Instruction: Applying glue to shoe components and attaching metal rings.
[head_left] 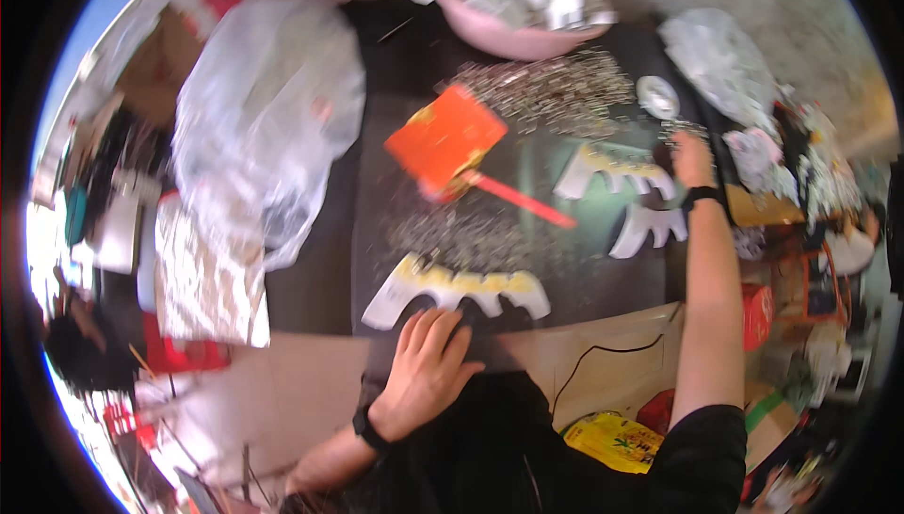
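My left hand (428,368) lies flat with fingers spread on the near edge of a dark work table (320,260), just below a white antler-shaped cutout with yellow glue patches (457,288). My right hand (692,158) reaches far across the table, beside two more white antler-shaped cutouts (617,170) (650,227) and close to a small round silver dish (657,97); the picture is blurred and I cannot tell whether it holds anything. An orange dustpan-like scoop with a red handle (447,142) lies among silver glitter bits (546,90).
A pink bowl (513,39) filled with silver pieces stands at the far edge. A large clear plastic bag (268,109) covers the left of the table. Crumpled plastic (720,62) lies far right. A yellow packet (612,439) and red box (758,312) sit low right.
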The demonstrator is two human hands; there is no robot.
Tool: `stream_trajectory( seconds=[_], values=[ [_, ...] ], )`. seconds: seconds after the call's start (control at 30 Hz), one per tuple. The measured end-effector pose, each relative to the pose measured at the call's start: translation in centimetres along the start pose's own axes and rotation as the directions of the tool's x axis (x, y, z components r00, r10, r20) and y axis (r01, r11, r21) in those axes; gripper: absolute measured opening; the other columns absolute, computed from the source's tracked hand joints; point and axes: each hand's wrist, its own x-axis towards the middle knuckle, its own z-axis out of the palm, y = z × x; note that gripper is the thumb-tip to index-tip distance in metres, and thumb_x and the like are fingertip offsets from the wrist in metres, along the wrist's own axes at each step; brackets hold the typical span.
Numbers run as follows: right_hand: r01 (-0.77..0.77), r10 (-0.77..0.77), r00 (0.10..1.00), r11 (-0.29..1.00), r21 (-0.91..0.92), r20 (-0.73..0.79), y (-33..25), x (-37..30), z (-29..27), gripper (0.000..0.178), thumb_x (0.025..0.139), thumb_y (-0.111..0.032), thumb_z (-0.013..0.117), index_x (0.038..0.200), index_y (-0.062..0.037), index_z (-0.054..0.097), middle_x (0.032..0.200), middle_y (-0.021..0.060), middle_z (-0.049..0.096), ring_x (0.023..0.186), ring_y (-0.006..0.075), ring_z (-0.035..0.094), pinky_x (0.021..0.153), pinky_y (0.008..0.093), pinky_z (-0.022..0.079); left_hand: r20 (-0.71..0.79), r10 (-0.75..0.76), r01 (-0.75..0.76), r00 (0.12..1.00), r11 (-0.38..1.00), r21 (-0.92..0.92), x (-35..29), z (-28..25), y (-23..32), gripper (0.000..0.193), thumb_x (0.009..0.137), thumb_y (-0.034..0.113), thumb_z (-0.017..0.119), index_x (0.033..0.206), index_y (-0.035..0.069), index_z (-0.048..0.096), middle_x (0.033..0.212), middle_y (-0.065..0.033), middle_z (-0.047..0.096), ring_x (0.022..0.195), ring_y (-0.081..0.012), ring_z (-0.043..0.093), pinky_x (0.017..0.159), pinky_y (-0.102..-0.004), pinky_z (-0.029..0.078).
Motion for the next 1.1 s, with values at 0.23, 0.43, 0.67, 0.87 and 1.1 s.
stream_trajectory(
  seconds=[0.23,0.43,0.67,0.87,1.1],
  values=[
    [-0.133,0.13,0.991,0.989,-0.063,-0.044,2.5,1.8,-3.2,0.023,0.082,-0.006,0.053,0.102,-0.0014,0.064,0.091,0.0208,0.067,0.085,0.0359,0.065,0.075,0.0422,0.05,0.017,-0.037,0.037,0.999,0.999,-0.005,0.9,-0.4,0.4,0.053,0.069,0.021,0.077,0.111,-0.001,0.055,0.12,-0.0177,0.048,0.114,-0.0346,0.048,0.098,-0.0454,0.04],
    [-0.504,0.315,0.859,0.659,0.558,0.403,-3.8,-2.2,-10.9,0.01,0.089,-0.01,0.059,0.096,-0.0053,0.064,0.078,0.0003,0.062,0.068,0.0085,0.057,0.063,0.0234,0.047,0.018,-0.046,0.046,0.999,0.999,0.012,0.4,0.1,0.2,0.053,0.069,0.02,0.077,0.111,-0.001,0.053,0.12,-0.0175,0.047,0.113,-0.0346,0.047,0.096,-0.044,0.04],
    [-0.5,-0.125,0.716,0.595,0.63,0.686,-21.5,-11.0,-16.5,0.01,0.088,-0.007,0.061,0.098,-0.0039,0.063,0.08,0.0006,0.062,0.069,0.0078,0.06,0.06,0.022,0.048,-0.018,-0.019,0.02,1.0,1.0,0.024,0.4,0.6,-0.2,0.052,0.069,0.018,0.077,0.111,-0.001,0.053,0.119,-0.0167,0.047,0.112,-0.0333,0.047,0.095,-0.0424,0.041],
    [-0.391,-0.314,0.721,0.551,0.737,0.618,-31.3,-13.0,-12.4,0.008,0.088,-0.003,0.061,0.095,0.0003,0.059,0.077,0.0023,0.062,0.067,0.0078,0.058,0.06,0.0224,0.047,-0.072,0.035,-0.031,0.997,0.998,0.053,0.9,1.6,-0.8,0.049,0.067,0.017,0.077,0.106,-0.002,0.053,0.115,-0.0175,0.048,0.115,-0.0341,0.046,0.097,-0.0425,0.041],
    [-0.152,-0.36,0.816,0.62,0.769,0.452,-34.6,-13.8,-8.4,0.005,0.087,-0.001,0.062,0.092,0.0007,0.06,0.08,0.0032,0.063,0.073,0.0085,0.059,0.066,0.0237,0.049,-0.064,0.033,-0.027,0.997,0.995,0.095,0.6,1.4,-0.9,0.052,0.065,0.021,0.077,0.106,-0.002,0.055,0.116,-0.0169,0.05,0.116,-0.0327,0.047,0.098,-0.0456,0.038]
  ],
)
